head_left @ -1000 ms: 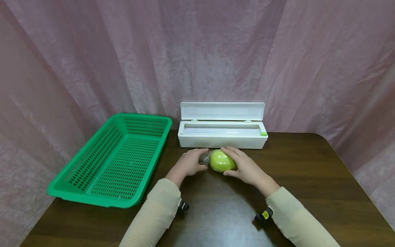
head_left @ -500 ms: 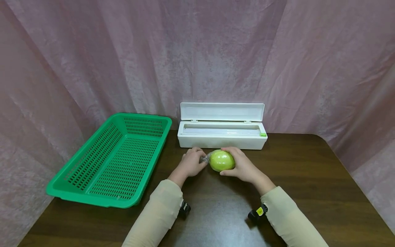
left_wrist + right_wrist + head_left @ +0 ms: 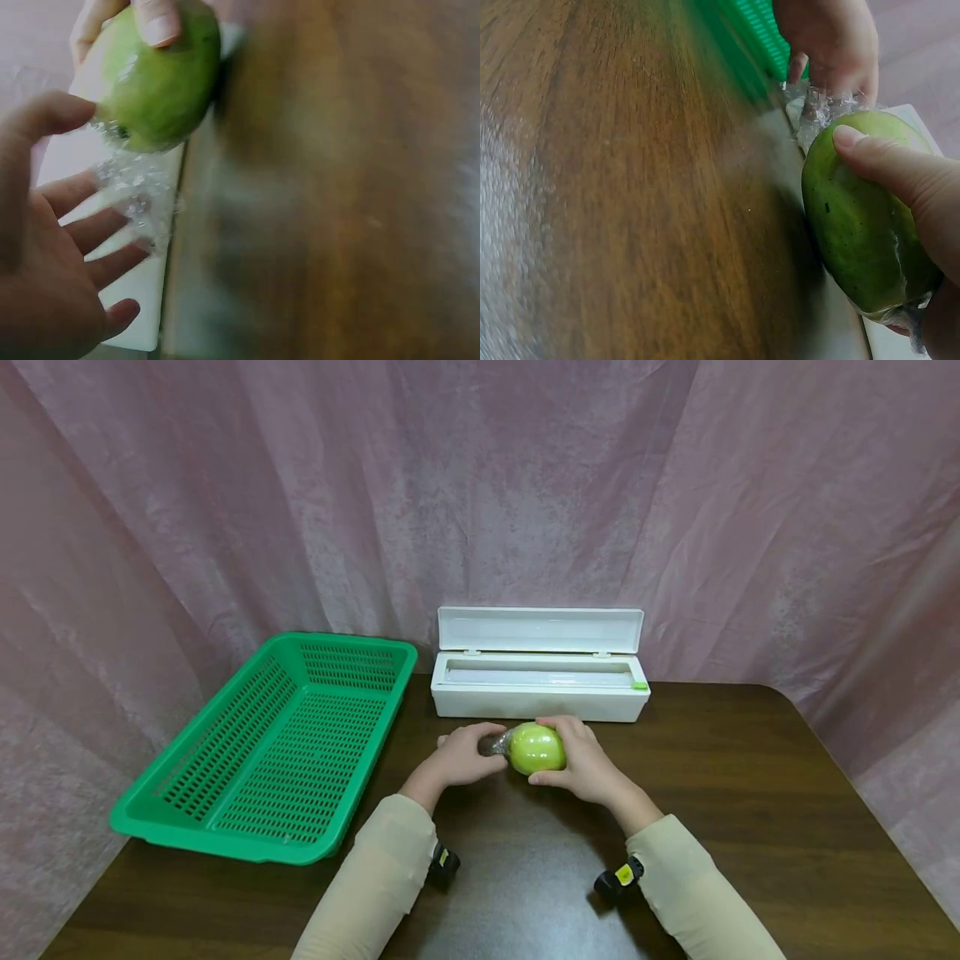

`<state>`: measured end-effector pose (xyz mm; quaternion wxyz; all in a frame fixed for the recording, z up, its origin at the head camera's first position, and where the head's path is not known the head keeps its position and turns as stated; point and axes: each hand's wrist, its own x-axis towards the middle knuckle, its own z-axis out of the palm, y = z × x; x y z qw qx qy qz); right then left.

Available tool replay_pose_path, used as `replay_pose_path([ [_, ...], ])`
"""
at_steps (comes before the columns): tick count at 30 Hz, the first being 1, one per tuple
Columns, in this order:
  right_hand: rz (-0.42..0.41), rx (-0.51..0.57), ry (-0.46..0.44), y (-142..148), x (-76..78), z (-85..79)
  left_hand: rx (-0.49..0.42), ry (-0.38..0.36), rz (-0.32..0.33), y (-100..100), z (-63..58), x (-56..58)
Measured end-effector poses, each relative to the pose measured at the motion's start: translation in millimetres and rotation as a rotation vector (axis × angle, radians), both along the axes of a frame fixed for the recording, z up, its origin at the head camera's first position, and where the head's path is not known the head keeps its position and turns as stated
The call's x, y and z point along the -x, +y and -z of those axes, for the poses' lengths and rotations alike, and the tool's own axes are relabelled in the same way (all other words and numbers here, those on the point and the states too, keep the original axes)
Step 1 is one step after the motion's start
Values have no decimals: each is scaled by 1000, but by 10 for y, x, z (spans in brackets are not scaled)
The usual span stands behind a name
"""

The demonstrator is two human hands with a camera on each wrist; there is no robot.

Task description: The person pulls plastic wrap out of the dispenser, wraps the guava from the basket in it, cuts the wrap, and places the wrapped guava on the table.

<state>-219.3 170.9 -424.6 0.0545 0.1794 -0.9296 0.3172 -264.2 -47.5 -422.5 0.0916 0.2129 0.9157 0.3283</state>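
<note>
My right hand [image 3: 588, 766] grips a green mango [image 3: 537, 749] wrapped in clear cling film, with the thumb on the near side and fingers on the far side. From the mango's left end sticks out a crumpled tail of film [image 3: 139, 187]. My left hand [image 3: 456, 758] is at that tail; the left wrist view shows its fingers spread and loosely bent beside the film, the thumb near the fruit. Whether the fingertips touch the film is hard to tell. In the right wrist view the film gathers in a second bunch [image 3: 911, 319] at the mango's other end.
Just behind the hands stands a white cling film dispenser [image 3: 540, 703] with its lid up and a roll inside. A green plastic basket [image 3: 375, 760] is at the left of the brown wooden table [image 3: 735, 793]. Pink curtain [image 3: 540, 485] hangs behind.
The right hand and mango have shifted slightly left. Half a second ago the left fingers closed round the film tail; now they have spread apart, and more of the tail shows.
</note>
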Motion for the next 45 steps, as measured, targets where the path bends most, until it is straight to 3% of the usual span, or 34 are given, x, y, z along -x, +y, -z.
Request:
replay_pose_path([
  [4, 6, 3, 5, 6, -1, 7, -116, -76, -38, 1, -15, 39],
  [11, 4, 5, 21, -4, -9, 48, -124, -111, 32, 7, 23, 115],
  [20, -1, 0, 11, -17, 0, 32, -203, -297, 81, -51, -55, 179],
  [26, 2, 1, 1, -6, 8, 39, -283, -336, 86, -7, -99, 181],
  [30, 5, 16, 5, -2, -5, 33, -313, -276, 46, 51, -91, 133],
  [35, 16, 17, 15, 13, -9, 39, -234, -110, 16, 104, -70, 74],
  [41, 16, 10, 4, 8, -2, 43, -141, 47, 24, 112, -50, 14],
  [45, 17, 10, 7, 0, -8, 35, -112, 108, 43, 109, -37, -11],
])
